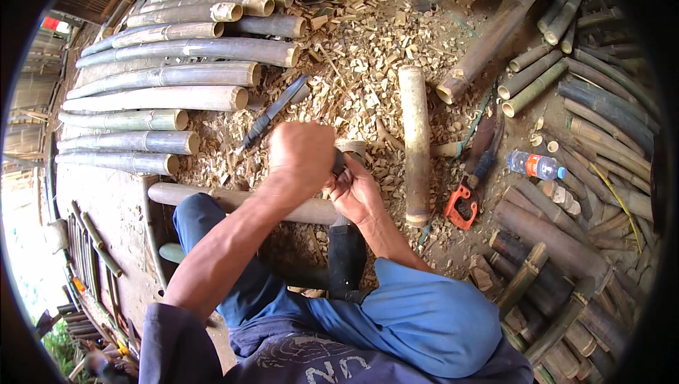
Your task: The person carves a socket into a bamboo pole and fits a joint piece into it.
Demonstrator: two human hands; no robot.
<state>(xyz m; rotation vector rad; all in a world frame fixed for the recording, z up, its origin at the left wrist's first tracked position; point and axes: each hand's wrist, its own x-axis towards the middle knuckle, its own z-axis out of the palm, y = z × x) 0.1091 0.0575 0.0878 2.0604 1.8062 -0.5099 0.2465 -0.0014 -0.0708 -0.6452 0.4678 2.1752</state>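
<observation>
My left hand (300, 152) is closed in a fist, smeared a little by motion. A small dark piece (338, 162) shows at its right side; I cannot tell what it is. Against that piece my right hand (359, 189) is curled, palm partly up, and what its fingers hold is hidden. Just beyond the hands is the pale cut end of a bamboo piece (351, 146). A long-bladed knife (274, 112) with a black handle lies on the shavings to the left. Across my lap side, a bamboo pole (311, 210) lies under my arms.
Bamboo lengths (191, 50) lie in rows at left. Wood chips (368, 44) cover the ground ahead. An upright-lying bamboo tube (415, 143), an orange-handled saw (461, 206) and a water bottle (534, 165) are at right, beside piled bamboo (555, 232).
</observation>
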